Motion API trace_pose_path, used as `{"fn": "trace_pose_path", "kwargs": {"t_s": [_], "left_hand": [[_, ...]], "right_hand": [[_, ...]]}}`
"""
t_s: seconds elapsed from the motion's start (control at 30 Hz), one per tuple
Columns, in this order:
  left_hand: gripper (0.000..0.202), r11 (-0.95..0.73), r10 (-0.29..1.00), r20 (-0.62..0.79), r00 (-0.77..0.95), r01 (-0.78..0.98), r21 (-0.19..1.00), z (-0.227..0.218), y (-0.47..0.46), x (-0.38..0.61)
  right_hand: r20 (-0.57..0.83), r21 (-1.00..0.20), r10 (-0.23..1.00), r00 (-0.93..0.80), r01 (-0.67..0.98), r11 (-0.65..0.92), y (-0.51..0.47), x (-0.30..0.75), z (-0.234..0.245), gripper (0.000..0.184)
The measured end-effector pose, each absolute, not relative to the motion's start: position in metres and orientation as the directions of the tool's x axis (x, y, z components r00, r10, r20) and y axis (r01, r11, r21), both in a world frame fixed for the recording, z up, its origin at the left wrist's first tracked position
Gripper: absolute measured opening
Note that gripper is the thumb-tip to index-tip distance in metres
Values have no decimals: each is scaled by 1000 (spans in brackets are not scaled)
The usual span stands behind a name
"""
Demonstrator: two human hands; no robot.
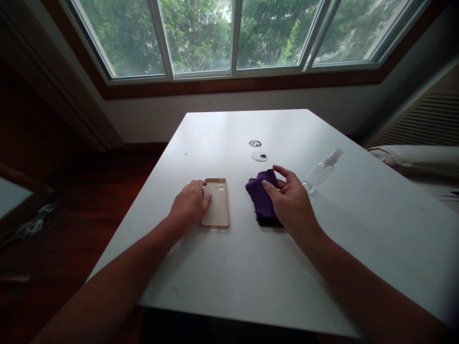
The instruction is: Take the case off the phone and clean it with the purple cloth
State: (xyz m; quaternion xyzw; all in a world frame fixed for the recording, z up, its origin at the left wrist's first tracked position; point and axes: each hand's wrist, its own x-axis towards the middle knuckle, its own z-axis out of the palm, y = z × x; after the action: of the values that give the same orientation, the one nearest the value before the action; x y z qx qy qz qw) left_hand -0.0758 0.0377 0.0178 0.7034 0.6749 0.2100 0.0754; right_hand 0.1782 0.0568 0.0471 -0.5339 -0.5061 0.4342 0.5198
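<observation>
Tabletop [215, 272] is white, slightly shiny, under a wide window [201, 38] beyond both hands' fingertips; dark red floor [125, 186] off to the left of the left fingers. Tan phone case [218, 210] lies inner side up by the left hand [190, 198]: thumb over its inside, other fingers curled at its left rim, can't tell if they pinch. Right hand [292, 196] has purple cloth [261, 193] between narrowed thumb and fingers, over a black phone [270, 222]. Clear spray bottle [321, 170] lies right of those fingers, too blurred to read any label. White surface separates left thumb from cloth. Near edge sits well behind both hands; left edge passes under the left forearm.
</observation>
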Motion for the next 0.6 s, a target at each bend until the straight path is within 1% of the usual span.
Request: {"fn": "trace_pose_path", "kwargs": {"t_s": [0.13, 0.33, 0.5, 0.57, 0.6], "left_hand": [[33, -109, 976, 216, 21, 906, 408, 18, 39, -76], [36, -70, 980, 195, -34, 860, 506, 22, 38, -74], [33, -142, 973, 228, -22, 722, 677, 23, 34, -65], [30, -144, 978, 206, -32, 614, 776, 22, 31, -57], [29, -131, 984, 177, -33, 543, 829, 22, 29, -53]], "right_hand": [[72, -997, 990, 122, 44, 67, 56, 177, 48, 69], [92, -996, 986, 142, 15, 91, 57, 176, 48, 70], [187, -982, 966, 180, 44, 182, 52, 178, 57, 67], [258, -964, 946, 198, 119, 238, 48, 180, 62, 66], [308, -943, 933, 188, 191, 273, 45, 180, 64, 64]]}}
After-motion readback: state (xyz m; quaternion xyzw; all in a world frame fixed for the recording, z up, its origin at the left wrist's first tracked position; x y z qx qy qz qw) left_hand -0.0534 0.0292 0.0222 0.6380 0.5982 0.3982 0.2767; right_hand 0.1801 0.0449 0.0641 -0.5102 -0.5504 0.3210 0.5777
